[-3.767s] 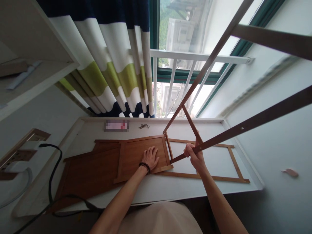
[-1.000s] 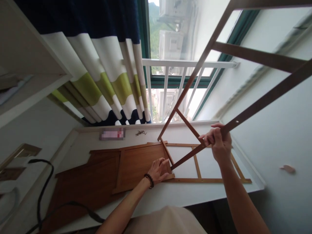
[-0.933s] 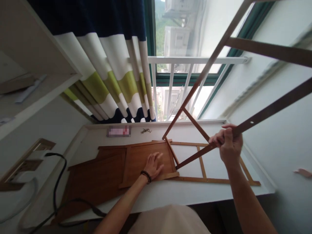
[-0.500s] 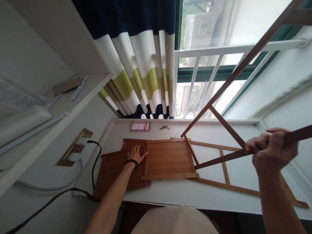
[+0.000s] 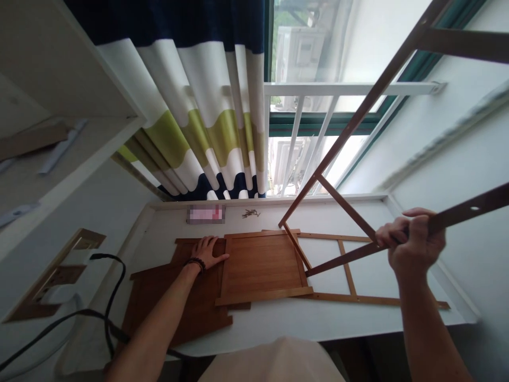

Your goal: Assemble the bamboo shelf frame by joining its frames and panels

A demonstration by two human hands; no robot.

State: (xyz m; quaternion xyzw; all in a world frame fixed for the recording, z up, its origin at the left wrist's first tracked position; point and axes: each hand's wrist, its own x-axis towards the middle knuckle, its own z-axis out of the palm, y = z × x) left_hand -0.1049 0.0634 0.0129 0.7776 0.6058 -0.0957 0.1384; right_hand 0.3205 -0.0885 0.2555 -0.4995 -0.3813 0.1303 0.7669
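Note:
My right hand (image 5: 415, 239) is wrapped round one long rail of a wooden ladder-shaped frame (image 5: 345, 135). The frame is tilted up off the white surface, its lower end by the right edge of a brown wooden panel (image 5: 262, 268). My left hand (image 5: 207, 254), with a beaded bracelet at the wrist, lies with fingers spread on the overlapping wooden panels (image 5: 170, 297), its thumb at the panel's left edge. A second wooden frame (image 5: 350, 270) lies flat behind the raised one, partly under the panel.
A small pile of screws (image 5: 250, 214) and a blurred pink packet (image 5: 205, 214) lie along the back of the white desk (image 5: 278, 329). A striped curtain (image 5: 214, 122) and railed window stand behind. Black cable (image 5: 115, 260) runs from a wall socket (image 5: 59, 276) at left, below a shelf.
The view has swung so that the whole scene sits further left. Both hands keep their places, the left on the panels and the right on the raised frame.

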